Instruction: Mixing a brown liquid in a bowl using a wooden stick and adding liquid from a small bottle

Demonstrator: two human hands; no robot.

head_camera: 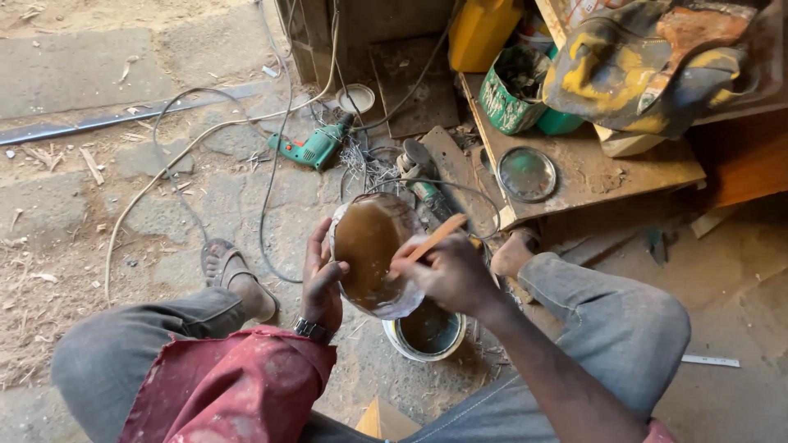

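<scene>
Here the person is sitting low on the stone floor (pixel 98 205), knees spread, so that both hands are working in the gap between them. The left hand (pixel 322 275) is gripping the rim of a tilted lid (pixel 373 254) coated with brown liquid, angling it up toward the face so the surface is showing and the runoff is falling toward the open paint can (pixel 427 332) standing directly below. The right hand (pixel 447 275) is clenching a thin wooden stick (pixel 435 238), its lower end touching the lid's wet face, as if scraping the liquid down.

Just beyond the lid, a tangle of cables (pixel 271 164) is trailing across the floor to a green power drill (pixel 316 148), with a second tool lying near the knee. A loose round metal lid (pixel 526 173) is resting on a low wooden board (pixel 624 168), beside a green tin (pixel 510 98) and a yellow jug (pixel 480 29). A paint-stained cloth (pixel 648 66) is draped above. The cables and tools are crowding the floor ahead of the feet, leaving little room to set anything down.
</scene>
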